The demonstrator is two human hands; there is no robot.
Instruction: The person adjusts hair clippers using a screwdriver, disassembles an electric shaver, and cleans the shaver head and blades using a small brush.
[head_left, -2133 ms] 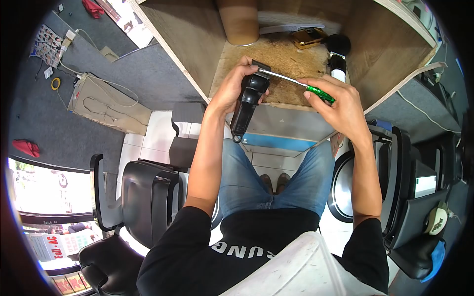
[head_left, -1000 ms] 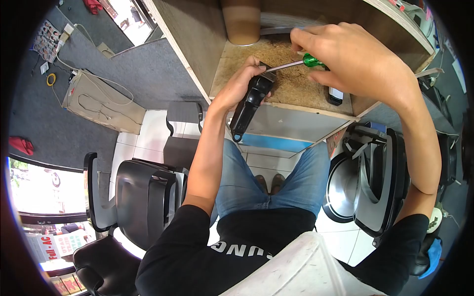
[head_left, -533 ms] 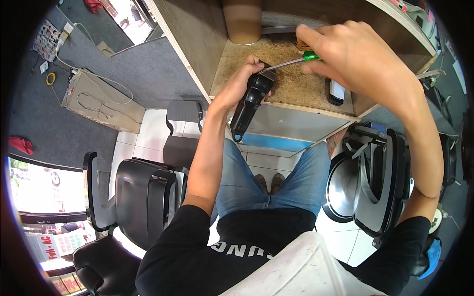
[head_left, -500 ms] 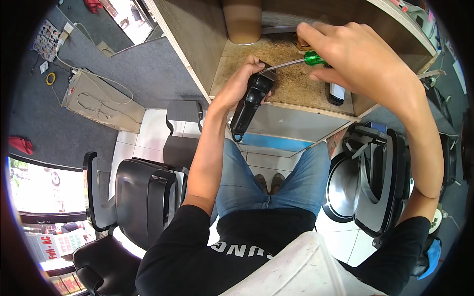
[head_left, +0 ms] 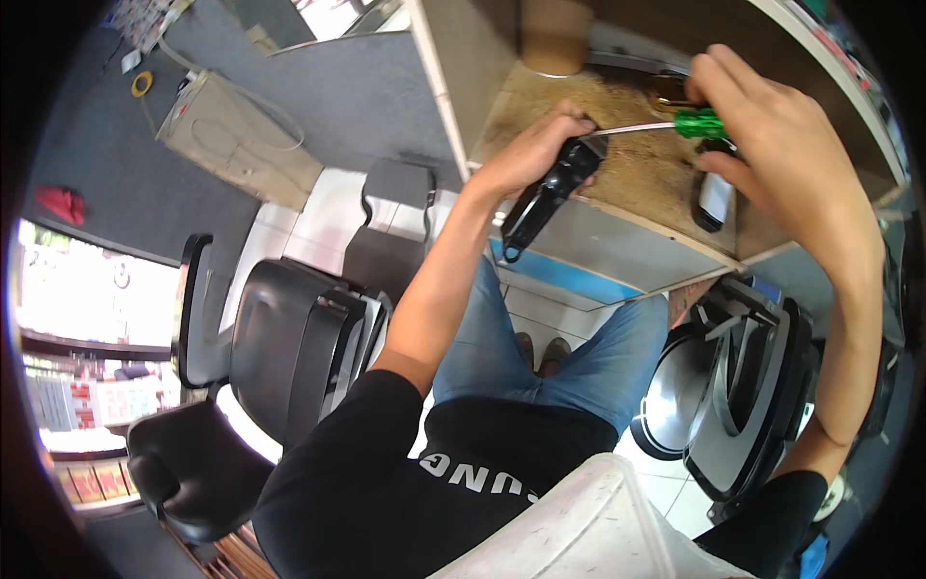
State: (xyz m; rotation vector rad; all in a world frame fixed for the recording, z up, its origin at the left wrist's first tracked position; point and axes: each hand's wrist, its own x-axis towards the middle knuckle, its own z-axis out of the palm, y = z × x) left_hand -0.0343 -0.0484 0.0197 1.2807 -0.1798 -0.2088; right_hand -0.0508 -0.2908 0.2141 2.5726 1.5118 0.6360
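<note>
My left hand is closed around the head end of a black hair clipper, whose body slants down to the left and ends in a small loop. A screwdriver with a green handle reaches leftward, its metal shaft touching the clipper's blade end. My right hand has its fingers curled at the back of the green handle, with the thumb below it. Hair clippings lie on the wooden shelf under both hands. Where exactly the tip sits on the blade cannot be made out.
A second clipper lies on the shelf at the right, near a gold-coloured object. A brown cylinder stands at the back left. Black barber chairs are on both sides. A cardboard box leans by the left wall.
The whole view has shifted and tilted, so shelf, clipper and hands appear further right. The screwdriver still meets the clipper's blade end, and my right fingers are now curled at the handle.
</note>
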